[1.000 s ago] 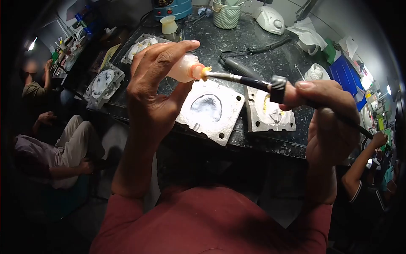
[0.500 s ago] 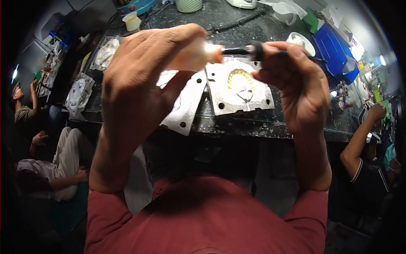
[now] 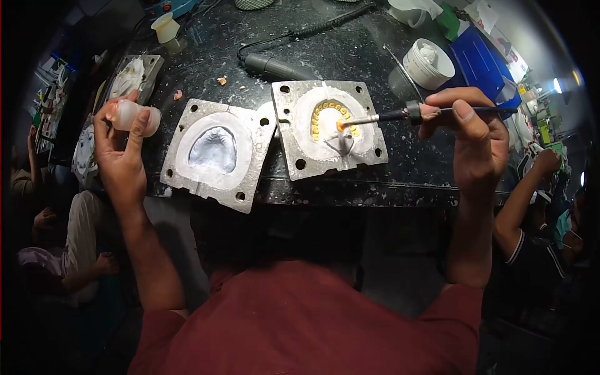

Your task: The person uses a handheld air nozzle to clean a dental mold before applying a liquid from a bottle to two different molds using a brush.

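My left hand [image 3: 120,164] is closed around a small translucent white bottle [image 3: 145,122], held tilted at the left. My right hand [image 3: 473,139] grips a long-handled brush [image 3: 389,117] with a black knurled collar. Its orange-tinted tip meets the inside of a metal dental flask half [image 3: 289,142], beside the arch of yellowish teeth [image 3: 317,114] set in white plaster. To the left lies the other flask half [image 3: 249,173], with a grey hollow impression in its plaster.
A grey handpiece [image 3: 275,66] with a coiled cord lies behind the flasks. White tub [image 3: 431,64] and blue bin [image 3: 478,59] stand at the right. More flask parts [image 3: 139,78] and a small cup [image 3: 165,28] are at the left. Other people sit on both sides.
The bottle and brush have moved apart. My left hand has gone left with the bottle, and the brush tip has come down onto the flask half with the teeth.
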Demonstrator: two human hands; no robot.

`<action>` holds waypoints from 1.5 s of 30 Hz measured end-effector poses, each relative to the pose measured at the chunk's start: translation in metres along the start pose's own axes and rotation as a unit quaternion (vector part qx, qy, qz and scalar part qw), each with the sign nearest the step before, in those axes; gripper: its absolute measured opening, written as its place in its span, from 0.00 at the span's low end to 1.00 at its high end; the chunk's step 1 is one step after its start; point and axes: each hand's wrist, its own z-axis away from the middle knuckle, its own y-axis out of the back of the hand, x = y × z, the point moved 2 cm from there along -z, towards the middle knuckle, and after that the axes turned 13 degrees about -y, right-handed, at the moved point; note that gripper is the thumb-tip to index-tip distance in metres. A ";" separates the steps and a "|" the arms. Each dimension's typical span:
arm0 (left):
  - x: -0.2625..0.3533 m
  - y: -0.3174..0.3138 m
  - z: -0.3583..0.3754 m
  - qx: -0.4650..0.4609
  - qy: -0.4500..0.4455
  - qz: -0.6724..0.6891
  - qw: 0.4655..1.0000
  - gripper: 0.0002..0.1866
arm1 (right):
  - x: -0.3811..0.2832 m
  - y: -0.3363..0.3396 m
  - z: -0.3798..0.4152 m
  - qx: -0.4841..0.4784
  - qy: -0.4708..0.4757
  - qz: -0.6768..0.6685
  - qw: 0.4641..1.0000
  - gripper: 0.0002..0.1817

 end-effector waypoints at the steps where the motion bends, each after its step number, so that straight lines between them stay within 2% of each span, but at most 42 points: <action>1: -0.010 0.004 0.001 -0.005 0.004 -0.004 1.000 0.20 | 0.002 0.004 0.000 -0.008 -0.011 -0.023 1.000 0.17; 5: -0.025 0.004 0.009 -0.027 0.027 -0.001 0.999 0.20 | 0.006 0.000 0.001 -0.063 0.017 0.003 0.998 0.13; 8: -0.028 0.003 0.010 -0.028 0.042 0.026 0.998 0.20 | 0.006 0.000 0.002 -0.061 0.010 -0.011 0.998 0.13; 9: -0.028 0.004 0.010 -0.022 0.039 0.042 0.998 0.20 | 0.006 -0.005 -0.002 -0.048 0.044 0.010 0.998 0.13; 13: -0.026 0.005 0.009 -0.010 0.031 0.033 0.999 0.19 | 0.004 -0.007 -0.007 -0.065 0.051 0.008 0.997 0.13; 16: -0.019 0.002 0.002 -0.037 0.022 0.022 0.999 0.18 | -0.005 -0.011 -0.013 -0.039 0.070 0.082 0.993 0.15; 18: -0.018 -0.005 -0.008 -0.071 0.049 0.005 0.996 0.18 | -0.006 -0.013 -0.019 -0.063 0.085 0.068 0.992 0.14; 20: -0.028 -0.010 -0.017 -0.078 0.073 0.035 0.994 0.18 | -0.014 -0.012 -0.027 -0.104 0.051 0.068 0.991 0.14; 22: -0.039 -0.013 -0.024 -0.122 0.098 0.064 0.986 0.18 | -0.021 -0.016 -0.032 -0.091 0.056 0.082 0.991 0.14; 24: -0.038 -0.012 -0.026 -0.131 0.120 0.097 0.979 0.21 | -0.024 -0.014 -0.035 -0.147 0.050 0.105 0.982 0.15; 26: -0.025 -0.007 -0.023 -0.118 0.129 0.000 0.985 0.21 | -0.027 -0.001 -0.036 -0.128 0.042 0.088 0.987 0.17; 27: -0.010 -0.007 -0.018 -0.118 0.128 0.000 0.985 0.21 | -0.024 0.008 -0.035 -0.109 0.053 0.075 0.990 0.19; 28: 0.011 -0.003 -0.012 -0.067 0.079 -0.121 0.987 0.19 | -0.018 0.012 -0.032 -0.040 0.039 0.006 0.998 0.18; 29: 0.029 0.000 -0.003 -0.015 0.029 -0.239 0.971 0.18 | -0.006 0.016 -0.029 -0.029 0.021 -0.075 0.997 0.19; 30: 0.036 0.000 0.012 0.050 -0.045 -0.174 0.982 0.17 | 0.007 0.020 -0.025 -0.019 0.000 -0.155 0.988 0.21; 32: 0.083 -0.040 0.022 -0.009 -0.061 -0.061 0.996 0.15 | 0.037 0.008 -0.011 0.016 -0.027 -0.319 0.947 0.22; 34: 0.101 -0.072 0.007 -0.190 -0.162 -0.224 0.942 0.12 | 0.053 -0.018 0.007 0.057 -0.051 -0.450 0.890 0.20; 36: 0.085 -0.108 -0.007 -0.228 -0.156 -0.287 0.917 0.18 | 0.055 -0.044 0.022 0.106 -0.042 -0.504 0.856 0.17; 38: 0.072 -0.127 -0.024 -0.419 -0.027 -0.252 0.872 0.30 | 0.058 -0.058 0.033 0.145 -0.017 -0.478 0.866 0.15; 40: 0.082 -0.136 -0.034 -0.447 0.243 -0.161 0.846 0.33 | 0.061 -0.053 0.038 0.173 0.011 -0.431 0.886 0.15; 41: 0.061 -0.135 -0.030 -0.416 0.138 -0.137 0.888 0.34 | 0.064 -0.047 0.039 0.177 0.015 -0.433 0.884 0.15; 43: 0.071 -0.138 -0.028 -0.396 0.121 -0.139 0.900 0.33 | 0.065 -0.028 0.041 0.211 0.045 -0.296 0.931 0.14; 44: 0.077 -0.138 -0.026 -0.370 0.111 -0.140 0.912 0.32 | 0.057 -0.019 0.040 0.219 0.061 -0.263 0.938 0.14; 45: 0.083 -0.138 -0.025 -0.353 0.081 -0.122 0.924 0.28 | 0.044 -0.011 0.040 0.206 0.074 -0.216 0.951 0.14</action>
